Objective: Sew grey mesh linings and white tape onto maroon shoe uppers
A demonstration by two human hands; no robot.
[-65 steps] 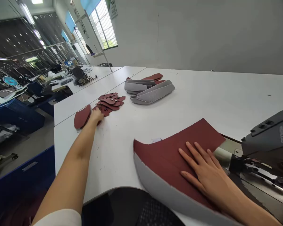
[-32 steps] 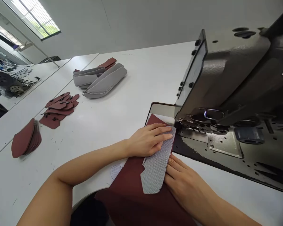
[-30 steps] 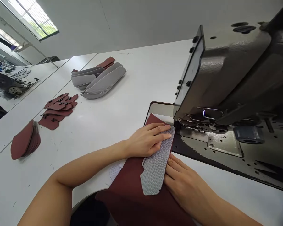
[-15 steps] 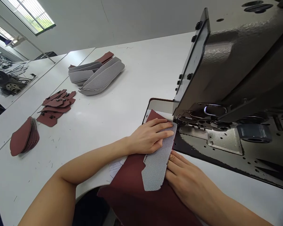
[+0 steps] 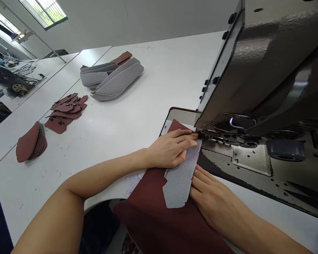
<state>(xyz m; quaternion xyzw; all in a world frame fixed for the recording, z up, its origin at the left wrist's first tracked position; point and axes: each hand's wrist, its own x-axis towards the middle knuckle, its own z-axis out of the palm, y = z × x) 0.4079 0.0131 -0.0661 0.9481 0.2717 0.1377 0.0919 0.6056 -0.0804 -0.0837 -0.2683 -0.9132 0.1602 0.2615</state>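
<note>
A grey woven panel with a notched left edge lies on a larger maroon sheet, its upper tip close to the sewing machine's needle area. My left hand rests flat on the panel's upper part, fingers stretched toward the presser foot and thumb tucked in. Along the panel's right edge lies my right hand, fingers extended side by side with their tips against the edge; its thumb is hidden. Below, the maroon sheet drapes over the table's front edge.
The sewing machine head looms at the right, with dark scissors on its bed. On the white table are grey curved panels, maroon pieces with black clips and a maroon stack.
The panel and both hands have moved slightly up and right toward the needle. The whole view has shifted a little.
</note>
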